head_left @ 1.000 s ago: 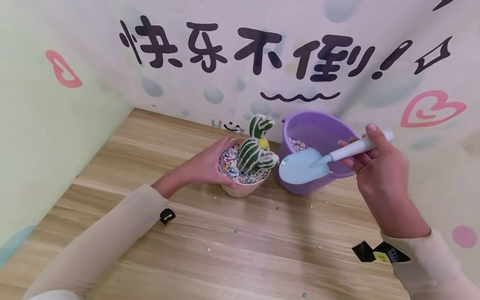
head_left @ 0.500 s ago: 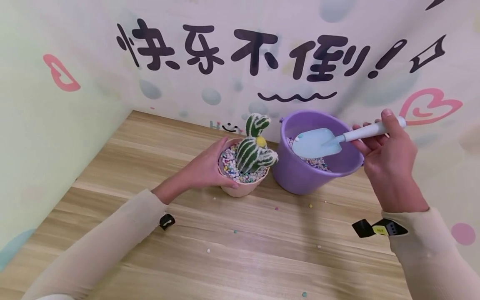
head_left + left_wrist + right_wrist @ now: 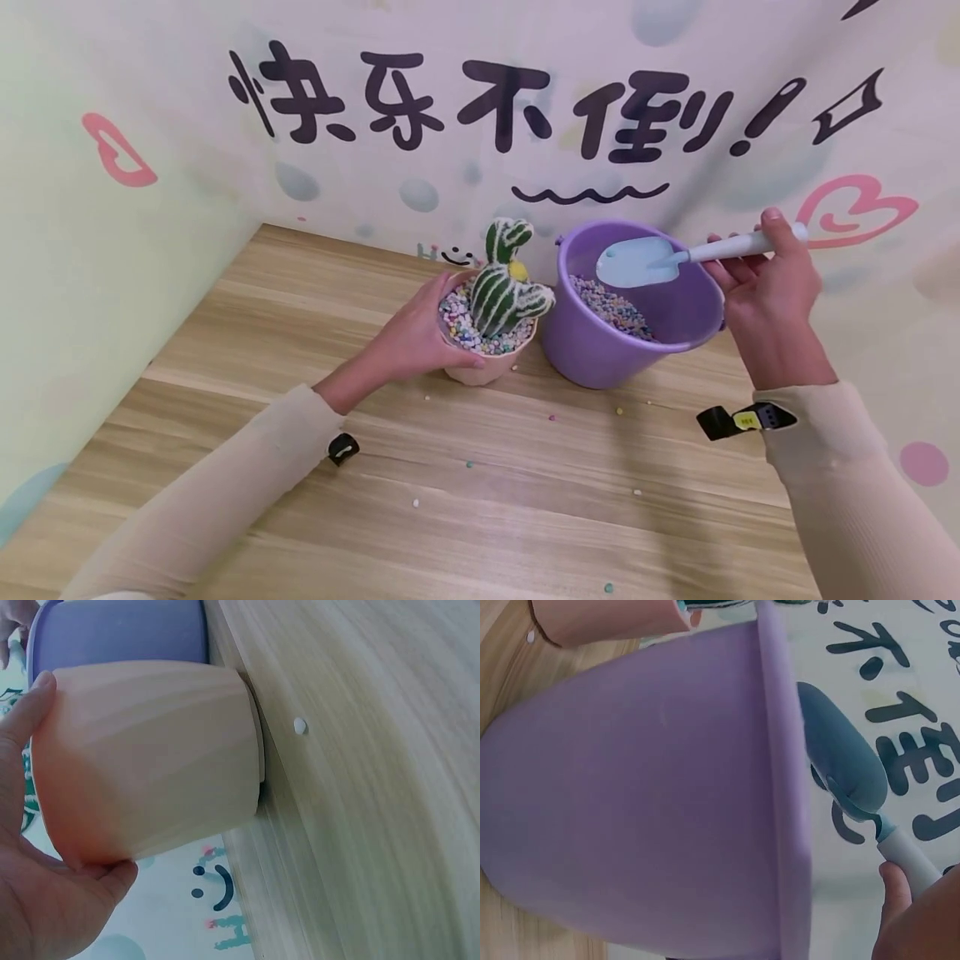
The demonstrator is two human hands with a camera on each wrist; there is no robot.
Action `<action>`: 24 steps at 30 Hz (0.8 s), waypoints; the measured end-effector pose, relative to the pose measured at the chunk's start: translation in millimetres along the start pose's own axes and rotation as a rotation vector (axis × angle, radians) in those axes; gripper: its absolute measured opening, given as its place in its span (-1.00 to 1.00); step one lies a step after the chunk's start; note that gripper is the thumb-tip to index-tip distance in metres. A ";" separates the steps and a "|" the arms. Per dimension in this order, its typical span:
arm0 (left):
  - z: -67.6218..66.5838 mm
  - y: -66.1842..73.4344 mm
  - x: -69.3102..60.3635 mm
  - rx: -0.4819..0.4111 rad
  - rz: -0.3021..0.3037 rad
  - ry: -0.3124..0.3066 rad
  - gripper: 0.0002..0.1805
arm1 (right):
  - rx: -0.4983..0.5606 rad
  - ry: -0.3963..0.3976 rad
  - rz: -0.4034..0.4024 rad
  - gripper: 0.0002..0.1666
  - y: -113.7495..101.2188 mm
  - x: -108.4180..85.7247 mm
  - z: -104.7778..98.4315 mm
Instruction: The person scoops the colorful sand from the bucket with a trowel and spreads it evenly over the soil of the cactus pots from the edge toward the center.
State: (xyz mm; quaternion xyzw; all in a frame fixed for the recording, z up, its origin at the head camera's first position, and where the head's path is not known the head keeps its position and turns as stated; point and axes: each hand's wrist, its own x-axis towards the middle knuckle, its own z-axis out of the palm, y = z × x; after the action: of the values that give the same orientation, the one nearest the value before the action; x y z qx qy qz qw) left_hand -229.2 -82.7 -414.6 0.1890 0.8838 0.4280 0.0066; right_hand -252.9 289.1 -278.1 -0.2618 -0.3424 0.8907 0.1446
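Note:
My left hand (image 3: 420, 337) grips the left side of a pale pink pot (image 3: 480, 371); the left wrist view shows fingers and thumb round the pot (image 3: 150, 757). A green and white cactus (image 3: 497, 302) stands in it among coloured pebbles (image 3: 459, 321). My right hand (image 3: 776, 300) holds the white handle of a light blue trowel (image 3: 641, 262) over the purple bucket (image 3: 600, 354). Pebbles (image 3: 618, 310) lie in the bottom of the bucket. In the right wrist view the trowel blade (image 3: 844, 750) is just beyond the bucket rim (image 3: 784, 787).
Several loose pebbles, among them a white one (image 3: 416, 502) and a green one (image 3: 608, 587), are scattered on the wooden table (image 3: 510, 533). A printed cloth (image 3: 450, 183) with dark lettering hangs right behind the pot and bucket.
The trowel has moved from in front of the bucket's rim to over its opening, up and to the right. My left hand has stayed on the pot, which now tilts slightly.

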 end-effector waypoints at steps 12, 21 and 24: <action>11.2 7.5 3.2 0.026 -0.094 0.082 0.35 | -0.080 0.017 -0.041 -0.61 1.6 14.9 -0.9; 17.7 11.1 4.1 -0.001 -0.130 0.146 0.32 | -0.160 0.021 -0.085 -0.63 4.9 23.5 8.8; 20.5 12.6 5.1 -0.014 -0.141 0.177 0.31 | -0.193 0.017 -0.101 -0.64 8.0 26.8 11.7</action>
State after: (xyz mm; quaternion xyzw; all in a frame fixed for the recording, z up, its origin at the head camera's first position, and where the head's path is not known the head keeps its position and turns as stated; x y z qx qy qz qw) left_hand -226.2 -58.5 -417.3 0.0879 0.8891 0.4475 -0.0403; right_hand -282.2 288.7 -286.1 -0.2645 -0.4383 0.8427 0.1666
